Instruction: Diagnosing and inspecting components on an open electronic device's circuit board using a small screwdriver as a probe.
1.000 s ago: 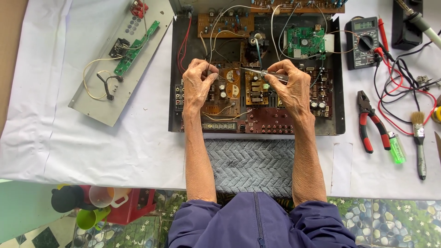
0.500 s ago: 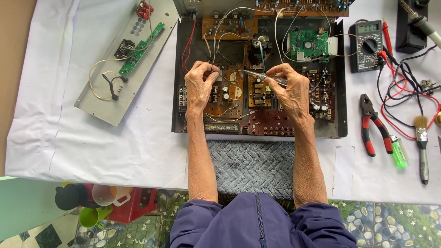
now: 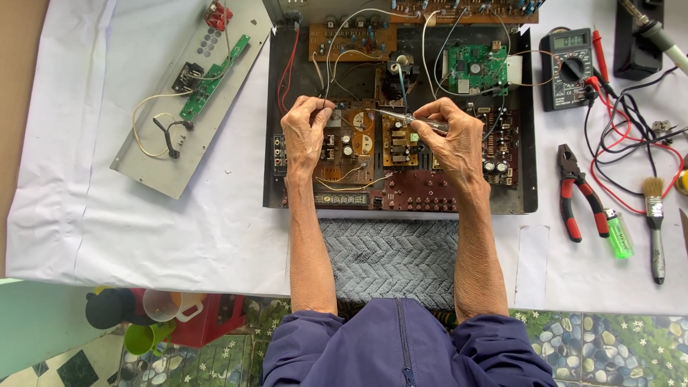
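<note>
Centrally, an opened amplifier chassis [image 3: 276,179] lies on a white sheet [image 3: 107,215], its brown circuit boards [image 3: 358,140] exposed. Both hands work inside it. The left hand [image 3: 304,136] hovers over the boards at about nine o'clock of the chassis middle, its fingertips [image 3: 320,105] pinched together on a thin wire [image 3: 331,64] that runs up toward twelve o'clock. The right hand [image 3: 455,140] sits just beside it at three o'clock, its fingers closed around a slim metal probe tool [image 3: 405,117] whose tip points toward nine o'clock, ending over a board between the two hands.

A green circuit module [image 3: 476,68] is at one o'clock inside the chassis. Off to ten o'clock lies a grey front panel [image 3: 165,168] with a narrow green board [image 3: 211,79] and looped wires. At two o'clock rests a multimeter [image 3: 570,68] with red leads [image 3: 623,143]; toward three o'clock lie red-handled pliers [image 3: 580,193], a green lighter [image 3: 619,233] and a small brush [image 3: 653,222]. A grey herringbone cloth [image 3: 390,258] lies at six o'clock, between the forearms.
</note>
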